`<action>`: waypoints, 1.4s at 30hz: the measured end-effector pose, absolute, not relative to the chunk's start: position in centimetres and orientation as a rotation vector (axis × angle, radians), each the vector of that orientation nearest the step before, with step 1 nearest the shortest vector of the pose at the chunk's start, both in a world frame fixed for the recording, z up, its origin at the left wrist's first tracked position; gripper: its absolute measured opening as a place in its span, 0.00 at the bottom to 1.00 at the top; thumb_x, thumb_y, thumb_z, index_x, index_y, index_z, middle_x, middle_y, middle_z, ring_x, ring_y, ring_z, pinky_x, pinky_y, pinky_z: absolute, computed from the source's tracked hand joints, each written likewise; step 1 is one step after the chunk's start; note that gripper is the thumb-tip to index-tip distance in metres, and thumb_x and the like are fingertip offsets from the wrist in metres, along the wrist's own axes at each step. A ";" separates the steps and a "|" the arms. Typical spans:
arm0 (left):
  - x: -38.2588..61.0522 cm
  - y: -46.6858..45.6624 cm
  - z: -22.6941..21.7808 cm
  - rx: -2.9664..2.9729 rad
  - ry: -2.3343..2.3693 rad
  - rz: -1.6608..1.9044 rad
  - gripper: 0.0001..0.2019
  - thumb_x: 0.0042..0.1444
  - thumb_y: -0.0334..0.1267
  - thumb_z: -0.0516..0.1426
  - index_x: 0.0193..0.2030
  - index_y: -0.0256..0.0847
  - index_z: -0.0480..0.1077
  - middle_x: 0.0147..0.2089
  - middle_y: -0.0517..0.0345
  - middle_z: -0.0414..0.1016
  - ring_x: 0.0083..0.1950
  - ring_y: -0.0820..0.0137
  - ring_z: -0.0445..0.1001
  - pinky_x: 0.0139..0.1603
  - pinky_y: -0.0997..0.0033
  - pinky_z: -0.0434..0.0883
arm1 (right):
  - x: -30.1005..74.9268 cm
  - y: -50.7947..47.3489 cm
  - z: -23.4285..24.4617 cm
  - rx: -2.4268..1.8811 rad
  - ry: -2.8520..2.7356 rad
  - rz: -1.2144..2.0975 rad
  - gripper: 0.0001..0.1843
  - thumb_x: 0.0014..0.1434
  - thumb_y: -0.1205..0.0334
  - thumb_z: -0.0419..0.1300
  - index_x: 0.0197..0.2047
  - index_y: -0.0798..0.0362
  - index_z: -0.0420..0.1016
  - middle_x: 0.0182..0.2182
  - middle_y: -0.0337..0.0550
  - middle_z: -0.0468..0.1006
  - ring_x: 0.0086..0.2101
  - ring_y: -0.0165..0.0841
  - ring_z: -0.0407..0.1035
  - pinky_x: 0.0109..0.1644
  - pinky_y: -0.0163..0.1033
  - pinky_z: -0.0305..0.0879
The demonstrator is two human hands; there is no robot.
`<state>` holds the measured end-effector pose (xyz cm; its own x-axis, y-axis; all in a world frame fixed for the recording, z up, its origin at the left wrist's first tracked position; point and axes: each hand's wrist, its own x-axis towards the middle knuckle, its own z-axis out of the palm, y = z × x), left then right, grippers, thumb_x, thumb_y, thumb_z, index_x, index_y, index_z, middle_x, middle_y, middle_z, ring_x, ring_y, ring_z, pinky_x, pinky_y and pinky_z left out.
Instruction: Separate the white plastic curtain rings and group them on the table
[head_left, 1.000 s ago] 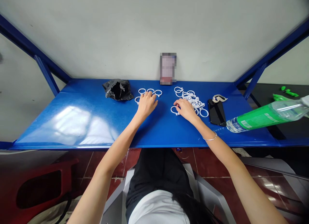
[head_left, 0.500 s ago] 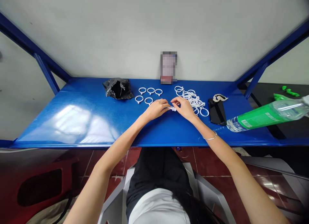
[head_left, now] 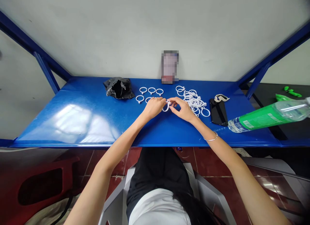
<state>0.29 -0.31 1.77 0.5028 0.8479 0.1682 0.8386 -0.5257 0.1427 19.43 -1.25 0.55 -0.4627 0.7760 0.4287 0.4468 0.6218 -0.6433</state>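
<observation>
Between my two hands, over the front middle of the table, is a white curtain ring (head_left: 165, 109), tilted, its upper part partly covered by fingers. My left hand (head_left: 155, 107) grips it from the left with fingers bent over. From the other side, my right hand (head_left: 181, 109) pinches at the ring's upper right with its fingertips. Several curtain rings (head_left: 151, 90) lie apart in two rows just beyond my left hand, one partly hidden by it. Past my right hand, a loose heap of the same rings (head_left: 193, 100) spreads out.
A crumpled black plastic bag (head_left: 118, 88) sits open at the back left of the blue table (head_left: 121, 121). A blurred-out phone-like panel (head_left: 170, 67) leans on the wall. On the right are a black phone (head_left: 218, 112), a pale curled strip (head_left: 221, 98) and a green-labelled bottle (head_left: 268, 116).
The curtain ring in my hands has turned, so its loop now shows hanging toward me. My left hand has shifted slightly left and away from me; my right fingers have re-positioned on the ring.
</observation>
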 end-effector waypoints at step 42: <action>-0.3 -0.4 1.1 2.480 1.259 0.924 0.24 0.63 0.48 0.58 0.62 0.38 0.65 0.43 0.53 0.75 0.39 0.69 0.75 0.41 0.71 0.72 | 19.3 -1.4 1.1 -0.915 -1.871 0.320 0.09 0.67 0.54 0.58 0.44 0.49 0.75 0.38 0.43 0.80 0.35 0.36 0.74 0.41 0.43 0.74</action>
